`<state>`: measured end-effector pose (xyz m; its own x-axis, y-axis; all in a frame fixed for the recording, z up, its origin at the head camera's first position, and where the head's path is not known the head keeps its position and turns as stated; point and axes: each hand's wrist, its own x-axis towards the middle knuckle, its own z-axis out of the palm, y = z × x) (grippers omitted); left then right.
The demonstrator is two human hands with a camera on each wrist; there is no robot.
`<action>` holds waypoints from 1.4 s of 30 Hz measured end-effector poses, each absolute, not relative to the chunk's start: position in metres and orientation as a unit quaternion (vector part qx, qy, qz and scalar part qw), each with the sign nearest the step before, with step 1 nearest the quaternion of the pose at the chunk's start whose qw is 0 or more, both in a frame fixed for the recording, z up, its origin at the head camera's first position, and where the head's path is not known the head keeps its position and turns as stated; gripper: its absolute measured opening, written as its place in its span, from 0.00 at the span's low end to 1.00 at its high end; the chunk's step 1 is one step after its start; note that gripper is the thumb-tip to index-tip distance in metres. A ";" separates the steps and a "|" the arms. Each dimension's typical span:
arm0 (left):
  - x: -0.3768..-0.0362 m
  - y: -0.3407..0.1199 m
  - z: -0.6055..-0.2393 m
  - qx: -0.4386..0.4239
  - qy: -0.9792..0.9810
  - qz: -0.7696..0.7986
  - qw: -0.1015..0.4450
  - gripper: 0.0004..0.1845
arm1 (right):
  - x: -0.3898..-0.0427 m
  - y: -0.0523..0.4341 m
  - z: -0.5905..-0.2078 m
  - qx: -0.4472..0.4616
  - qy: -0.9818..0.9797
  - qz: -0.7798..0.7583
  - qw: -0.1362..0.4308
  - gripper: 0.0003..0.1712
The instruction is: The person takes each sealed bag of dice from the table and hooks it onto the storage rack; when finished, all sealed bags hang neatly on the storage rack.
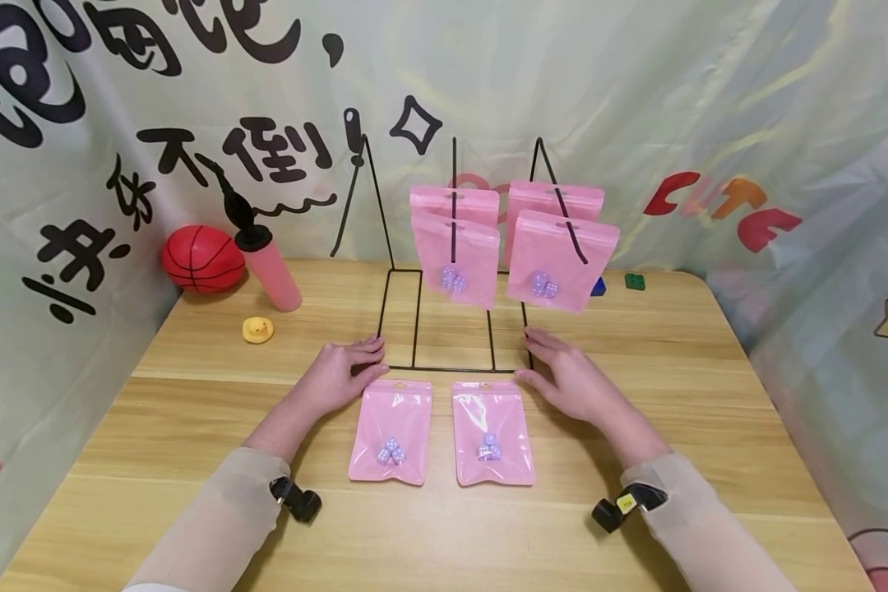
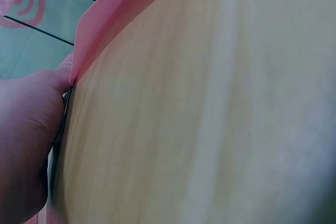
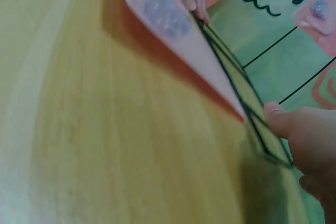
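A black wire display rack (image 1: 453,369) stands on the wooden table. My left hand (image 1: 340,374) holds its front left corner, thumb in front and fingers along the side. At the front right corner my right hand (image 1: 573,382) grips the frame the same way; its thumb shows on the wire in the right wrist view. Pink zip bags with lilac dice hang from the rack's middle prong (image 1: 454,238) and right prong (image 1: 573,238), two on each. Two more lie flat before the rack, a left bag (image 1: 390,419) and a right bag (image 1: 492,419), between my forearms.
A red toy basketball (image 1: 203,260), a pink bottle with a black top (image 1: 274,275) and a yellow rubber duck (image 1: 257,330) stand at the back left. Behind the right bags lie a green toy brick (image 1: 635,282) and a blue piece (image 1: 598,287). A printed cloth backdrop (image 1: 673,107) encloses the table.
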<state>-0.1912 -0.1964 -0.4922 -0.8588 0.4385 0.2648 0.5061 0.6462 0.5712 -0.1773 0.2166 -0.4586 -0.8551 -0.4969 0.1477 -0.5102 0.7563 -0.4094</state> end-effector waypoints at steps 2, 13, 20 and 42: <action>-0.191 -0.195 -0.492 -0.259 -0.906 -0.330 0.049 0.17 | -0.180 0.219 -0.464 0.264 -0.938 0.224 0.017 0.35; -0.192 -0.198 -0.492 -0.247 -0.908 -0.337 0.027 0.18 | -0.186 0.222 -0.478 0.252 -0.933 0.257 0.012 0.31; -0.190 -0.201 -0.482 -0.244 -0.913 -0.327 0.012 0.22 | -0.189 0.220 -0.478 0.235 -0.933 0.273 0.006 0.30; -0.123 -0.210 -0.450 -0.106 -0.907 -0.408 0.012 0.19 | -0.187 0.221 -0.479 0.216 -0.933 0.288 0.008 0.29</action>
